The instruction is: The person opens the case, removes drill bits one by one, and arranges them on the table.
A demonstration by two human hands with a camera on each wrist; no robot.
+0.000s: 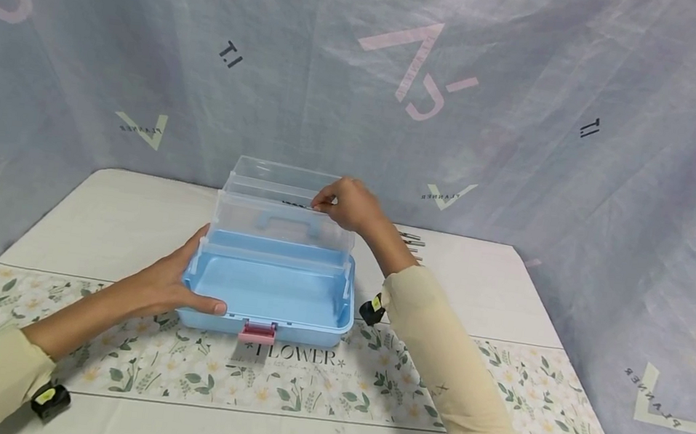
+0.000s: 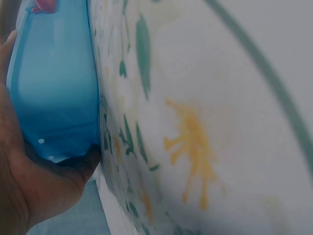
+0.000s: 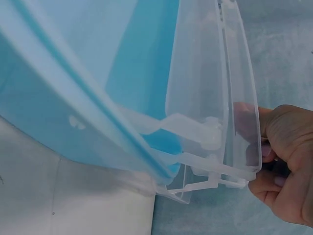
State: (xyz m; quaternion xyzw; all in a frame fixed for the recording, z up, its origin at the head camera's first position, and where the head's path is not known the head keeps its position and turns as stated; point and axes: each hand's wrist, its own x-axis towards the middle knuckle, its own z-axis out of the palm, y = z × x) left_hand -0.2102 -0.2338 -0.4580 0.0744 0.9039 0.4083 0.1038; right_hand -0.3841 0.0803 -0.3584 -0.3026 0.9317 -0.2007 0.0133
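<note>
A light blue plastic box (image 1: 272, 291) with a pink latch (image 1: 257, 332) stands with its clear lid raised and its clear trays (image 1: 249, 215) fanned upward. My left hand (image 1: 170, 285) grips the box's left end, thumb along the front rim. In the left wrist view that hand curls round the blue wall (image 2: 58, 73). Above the upper tray my right hand (image 1: 352, 206) bends its fingers and pinches at a small dark item, too small to identify. Dark specks (image 1: 293, 204) lie in that tray beside the fingertips. The right wrist view has the fingers (image 3: 269, 183) partly behind clear plastic.
Several thin metal tools (image 1: 412, 244) lie on the white table behind my right forearm. A floral printed band (image 1: 312, 388) crosses the table under the box. Grey-blue patterned cloth (image 1: 316, 59) hangs behind and at both sides. Black wrist cameras (image 1: 371, 310) sit by the sleeves.
</note>
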